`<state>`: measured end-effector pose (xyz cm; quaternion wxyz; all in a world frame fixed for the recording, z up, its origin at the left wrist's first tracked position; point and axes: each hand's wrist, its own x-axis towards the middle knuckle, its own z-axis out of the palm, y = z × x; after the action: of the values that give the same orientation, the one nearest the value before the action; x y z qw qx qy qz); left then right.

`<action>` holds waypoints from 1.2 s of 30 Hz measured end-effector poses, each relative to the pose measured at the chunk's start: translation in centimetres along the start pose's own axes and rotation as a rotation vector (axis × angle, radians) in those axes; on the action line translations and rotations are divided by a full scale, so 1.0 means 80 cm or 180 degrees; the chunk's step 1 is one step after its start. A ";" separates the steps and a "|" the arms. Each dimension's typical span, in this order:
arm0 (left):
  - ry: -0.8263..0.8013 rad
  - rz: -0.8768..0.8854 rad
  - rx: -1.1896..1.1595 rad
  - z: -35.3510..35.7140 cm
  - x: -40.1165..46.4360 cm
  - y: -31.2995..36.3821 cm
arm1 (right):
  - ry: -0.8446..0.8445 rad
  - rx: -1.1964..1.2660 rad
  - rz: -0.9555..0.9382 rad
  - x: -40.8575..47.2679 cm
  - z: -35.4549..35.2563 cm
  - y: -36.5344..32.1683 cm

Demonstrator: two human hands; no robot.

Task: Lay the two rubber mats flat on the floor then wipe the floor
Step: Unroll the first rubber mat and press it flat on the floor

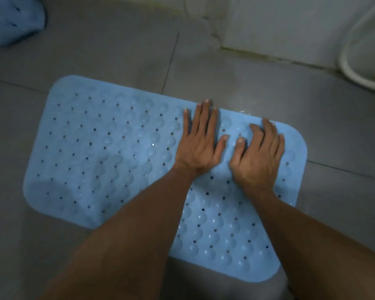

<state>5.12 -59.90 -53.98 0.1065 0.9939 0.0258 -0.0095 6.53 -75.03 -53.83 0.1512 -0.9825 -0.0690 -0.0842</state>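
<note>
Left hand (pixel 198 146), right hand (pixel 258 156) flat, pressing blue mat (pixel 108 152) beneath.

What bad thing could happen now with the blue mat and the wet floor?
1. The blue mat bulges near its left end, so that part may not lie flat unless pressed; both hands, left hand and right hand, press only the right part.
2. Water glints on the grey floor beside the mat, so it might slide.
3. The second mat lies bunched in the corner, not yet laid.

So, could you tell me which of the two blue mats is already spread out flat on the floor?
The large mat under both hands lies flat; the other mat, at the top-left corner, looks bunched up.
</note>
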 end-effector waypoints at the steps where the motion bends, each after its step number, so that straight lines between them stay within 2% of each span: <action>1: 0.0021 0.0026 -0.0014 -0.001 -0.001 0.000 | -0.0013 -0.0030 0.0010 -0.002 0.000 0.001; 5: -0.0108 0.0048 -0.0102 0.001 -0.001 0.001 | 0.0036 -0.0065 -0.0015 -0.002 0.001 0.001; 13: 0.0086 0.0074 -0.0519 0.005 -0.007 -0.003 | 0.0324 0.0002 -0.0072 -0.009 0.012 0.009; 15: 0.0154 0.0018 -0.0985 0.000 -0.010 -0.007 | 0.0391 0.0042 -0.0135 -0.010 0.012 0.011; 19: 0.0157 -0.0310 -0.2577 -0.027 -0.030 -0.023 | 0.0226 -0.0055 -0.0182 -0.011 0.007 0.009; 20: 0.0212 -0.0356 -0.2664 -0.031 -0.045 -0.036 | 0.0130 -0.0149 -0.0204 -0.010 0.005 0.006; 22: 0.0368 -0.0288 -0.2264 -0.035 -0.089 -0.074 | -0.0195 -0.0443 -0.0165 -0.008 -0.002 -0.001; 24: 0.0378 -0.0117 -0.1658 -0.031 -0.141 -0.121 | -0.0533 -0.0650 0.0123 -0.018 -0.009 -0.018; 26: 0.0399 -0.0010 -0.1156 -0.026 -0.190 -0.167 | -0.0545 -0.0622 0.0415 -0.048 -0.016 -0.055; 32: 0.0310 0.0144 -0.0478 -0.022 -0.237 -0.213 | -0.0621 -0.0147 -0.0035 -0.180 0.007 -0.200; 36: 0.0190 -0.0063 -0.0375 -0.017 -0.233 -0.217 | -0.0614 0.0009 -0.0010 -0.213 0.035 -0.226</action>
<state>-14.37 -43.62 -55.89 0.1638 0.9855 0.0393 0.0207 -12.59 -59.00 -54.46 0.1451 -0.9857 -0.0849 0.0106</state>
